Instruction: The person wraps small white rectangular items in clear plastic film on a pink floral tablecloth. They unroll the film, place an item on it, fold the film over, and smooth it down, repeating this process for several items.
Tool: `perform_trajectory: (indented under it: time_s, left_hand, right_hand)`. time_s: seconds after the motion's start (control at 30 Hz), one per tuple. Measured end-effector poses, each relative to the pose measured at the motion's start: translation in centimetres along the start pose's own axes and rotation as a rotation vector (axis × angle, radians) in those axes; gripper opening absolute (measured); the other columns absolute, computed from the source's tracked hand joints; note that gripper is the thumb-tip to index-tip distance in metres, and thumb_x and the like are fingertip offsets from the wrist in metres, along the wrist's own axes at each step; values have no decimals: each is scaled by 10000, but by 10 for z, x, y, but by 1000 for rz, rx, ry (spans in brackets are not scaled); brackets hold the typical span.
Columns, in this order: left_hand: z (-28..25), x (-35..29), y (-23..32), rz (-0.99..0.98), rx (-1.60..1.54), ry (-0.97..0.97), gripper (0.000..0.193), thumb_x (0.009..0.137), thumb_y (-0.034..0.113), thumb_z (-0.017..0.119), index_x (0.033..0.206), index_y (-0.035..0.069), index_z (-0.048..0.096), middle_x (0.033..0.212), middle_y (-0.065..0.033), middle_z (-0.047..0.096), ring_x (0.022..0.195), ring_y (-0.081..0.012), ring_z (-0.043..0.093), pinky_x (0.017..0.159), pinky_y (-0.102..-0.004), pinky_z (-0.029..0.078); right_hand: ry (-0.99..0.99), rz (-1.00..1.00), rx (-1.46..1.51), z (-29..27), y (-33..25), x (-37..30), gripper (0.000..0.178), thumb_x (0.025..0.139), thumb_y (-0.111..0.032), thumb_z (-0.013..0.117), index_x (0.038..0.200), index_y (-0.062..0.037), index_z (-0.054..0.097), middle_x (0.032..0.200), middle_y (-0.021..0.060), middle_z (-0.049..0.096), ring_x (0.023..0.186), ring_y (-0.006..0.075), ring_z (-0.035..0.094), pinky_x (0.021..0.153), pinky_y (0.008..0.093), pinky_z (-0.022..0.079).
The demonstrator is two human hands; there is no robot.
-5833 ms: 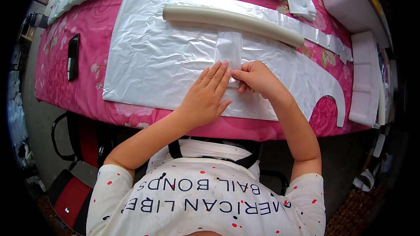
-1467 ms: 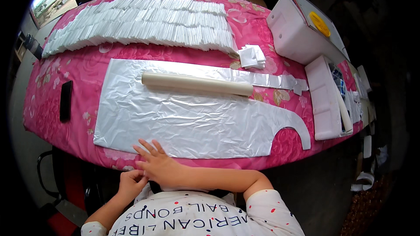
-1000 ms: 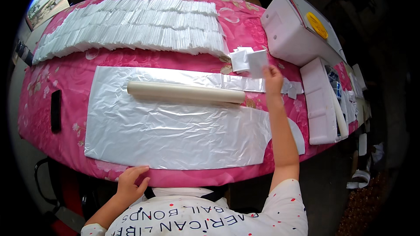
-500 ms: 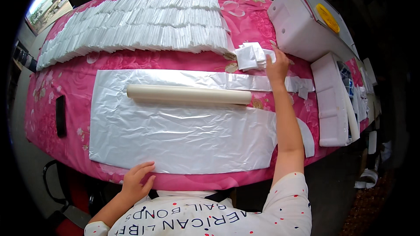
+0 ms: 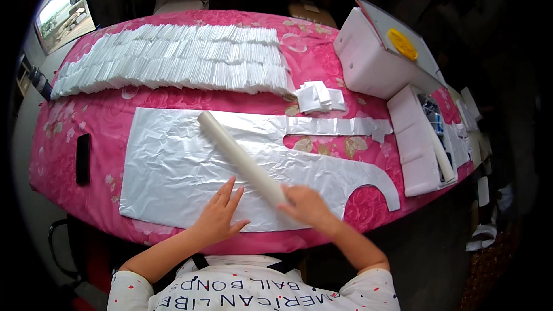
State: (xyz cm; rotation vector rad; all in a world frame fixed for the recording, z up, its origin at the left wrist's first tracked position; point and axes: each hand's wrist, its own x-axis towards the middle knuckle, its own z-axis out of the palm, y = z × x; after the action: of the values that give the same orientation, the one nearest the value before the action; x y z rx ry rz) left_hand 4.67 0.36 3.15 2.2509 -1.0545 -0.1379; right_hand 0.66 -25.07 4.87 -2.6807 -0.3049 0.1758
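A thin white plastic sheet (image 5: pixel 167 178), cut rather like an apron with a long strap and a curved end at the right, lies spread and creased on the table. Across it slants a pale, cream-coloured tube (image 5: pixel 236 152), its far end to the left. My right hand (image 5: pixel 308 203), slightly blurred, is closed round the tube's near end. With fingers spread, my left hand (image 5: pixel 220 214) rests on or just over the sheet's near part, left of the tube. Several folded white plastic packets (image 5: pixel 314 99) lie beyond the sheet's strap.
Long rows of folded white packets (image 5: pixel 178 60) fill the table's far left. A black flat object (image 5: pixel 83 158) lies at the left. On the right stand a white foam box (image 5: pixel 363 57) topped by a yellow round item (image 5: pixel 401 44), and an open foam box (image 5: pixel 406 150) with assorted items.
My right hand has left the folded packets and come back to grip the tube, which has swung from lying crosswise to a slant. My left hand has moved right, farther onto the sheet.
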Motion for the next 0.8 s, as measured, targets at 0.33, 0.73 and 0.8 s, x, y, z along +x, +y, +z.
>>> perform_trajectory:
  time_s: [0.33,0.73,0.8]
  left_hand:
    - [35,33,22,183,2,-87,851,781,484,590,1384,0,234,1412,-357,18,1329,-489,41,1084,-484,147]
    - [66,44,46,165,-27,-44,837,758,405,608,1336,-90,258,1420,-335,72,1336,-474,56,1090,-472,143]
    - [68,49,50,170,6,-40,811,759,403,601,1317,-98,292,1417,-334,101,1336,-469,69,1092,-466,143]
  right_hand:
    - [283,-95,-117,35,40,-39,441,835,-169,523,1238,4,478,1326,206,418,1242,357,379,1041,429,282]
    - [611,586,-297,-22,206,-128,356,893,-145,437,1177,53,523,1254,204,498,1190,327,449,1016,361,335]
    - [599,612,-302,-26,203,-129,335,889,-138,449,1153,44,546,1235,204,514,1174,327,465,1001,357,353]
